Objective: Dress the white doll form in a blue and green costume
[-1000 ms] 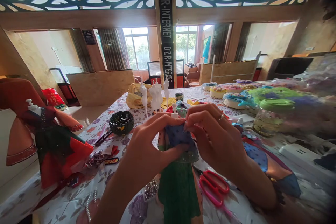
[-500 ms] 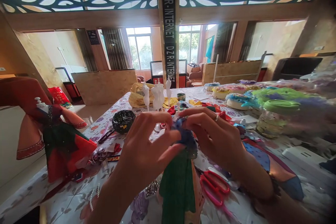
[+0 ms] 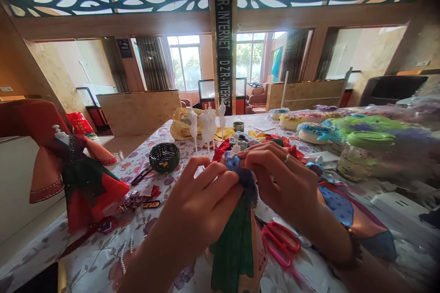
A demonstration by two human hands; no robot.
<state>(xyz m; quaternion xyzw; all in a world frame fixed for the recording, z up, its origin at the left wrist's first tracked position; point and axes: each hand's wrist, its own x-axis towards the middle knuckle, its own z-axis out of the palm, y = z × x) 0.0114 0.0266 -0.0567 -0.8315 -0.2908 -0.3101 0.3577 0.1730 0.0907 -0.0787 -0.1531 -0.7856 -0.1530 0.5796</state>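
Observation:
A small mannequin (image 3: 235, 144) stands upright in front of me, dressed in a blue patterned cloth top (image 3: 248, 184) over a long green skirt (image 3: 231, 249). My left hand (image 3: 202, 199) is closed at the left side of the blue top, its fingertips pressed on the cloth. On the other side, my right hand (image 3: 280, 174), with a ring on one finger, pinches the upper edge of the same top near the mannequin's neck. Part of the top is hidden behind my fingers. Red-handled scissors (image 3: 282, 242) lie just right of the skirt.
A dressed mannequin in red and green (image 3: 84, 187) stands at left. A black woven basket (image 3: 164, 158), bare white mannequins (image 3: 208, 126) and a yellow bag (image 3: 180, 124) are beyond my hands. To the right are a green-lidded jar (image 3: 357, 158) and a blue and peach garment (image 3: 357, 219).
My left fingers have curled in from a wider, more open pose and now press on the blue top. My right hand stays at the neck. The view has shifted slightly.

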